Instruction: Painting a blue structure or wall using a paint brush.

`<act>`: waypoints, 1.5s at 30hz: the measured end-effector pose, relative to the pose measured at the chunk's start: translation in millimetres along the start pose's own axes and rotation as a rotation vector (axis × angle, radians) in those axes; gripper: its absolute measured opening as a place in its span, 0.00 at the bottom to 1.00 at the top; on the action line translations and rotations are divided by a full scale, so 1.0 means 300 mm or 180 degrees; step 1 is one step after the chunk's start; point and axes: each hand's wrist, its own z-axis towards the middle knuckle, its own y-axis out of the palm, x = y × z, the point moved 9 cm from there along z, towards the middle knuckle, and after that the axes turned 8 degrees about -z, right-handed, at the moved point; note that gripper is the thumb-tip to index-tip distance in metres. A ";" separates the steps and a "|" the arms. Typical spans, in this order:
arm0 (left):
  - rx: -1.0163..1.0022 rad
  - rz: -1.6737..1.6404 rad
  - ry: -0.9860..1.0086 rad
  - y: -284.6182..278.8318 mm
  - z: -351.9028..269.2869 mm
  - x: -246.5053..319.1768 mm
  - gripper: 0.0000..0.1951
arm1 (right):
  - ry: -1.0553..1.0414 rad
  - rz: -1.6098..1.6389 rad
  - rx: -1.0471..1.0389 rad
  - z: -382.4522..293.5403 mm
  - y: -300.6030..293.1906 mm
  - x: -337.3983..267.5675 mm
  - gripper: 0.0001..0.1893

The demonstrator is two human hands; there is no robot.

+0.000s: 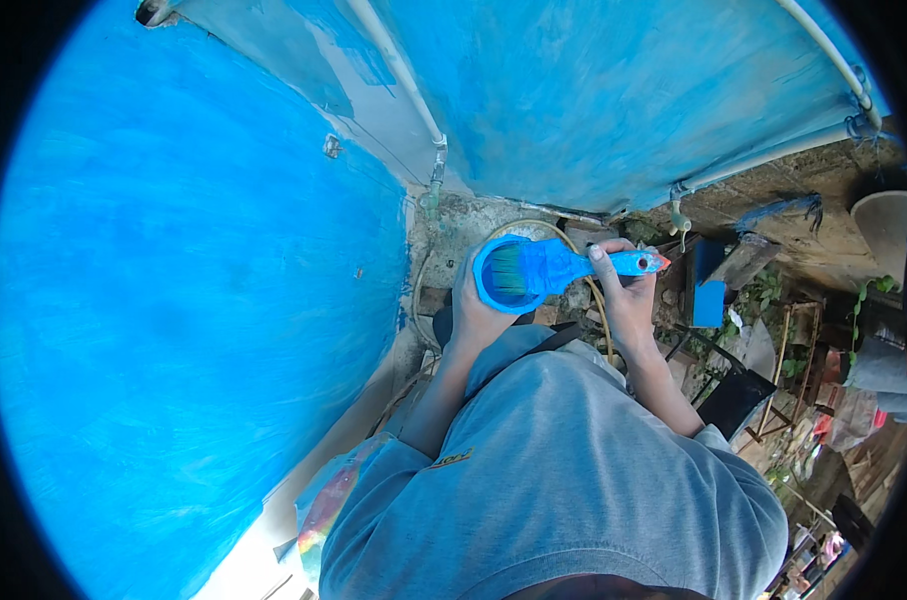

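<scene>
My left hand (477, 304) is wrapped around a small round paint container (515, 306) whose rim is coated in blue. Blue paint shows inside it. My right hand (624, 289) grips the handle of a wide paintbrush (555, 266), thumb on top. The brush lies level across the container's mouth, its bristles (507, 270) over the opening; whether they touch the paint cannot be told. Blue paint covers the brush's ferrule and much of its handle, which ends in an orange tip. To the left rises a blue-painted wall (198, 247).
A second wall (611, 90), patchily blue, meets the first at a corner. A white pipe (405, 67) runs down near the corner, another pipe (768, 154) along the wall's base with a tap (679, 220). A yellowish hose (600, 307) loops on the ground. A black chair (737, 401) and clutter lie right.
</scene>
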 end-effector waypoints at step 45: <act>0.0245 0.0594 0.0369 -0.003 0.062 0.083 0.37 | -0.2467 -0.1701 -0.0113 -0.063 0.029 -0.323 0.06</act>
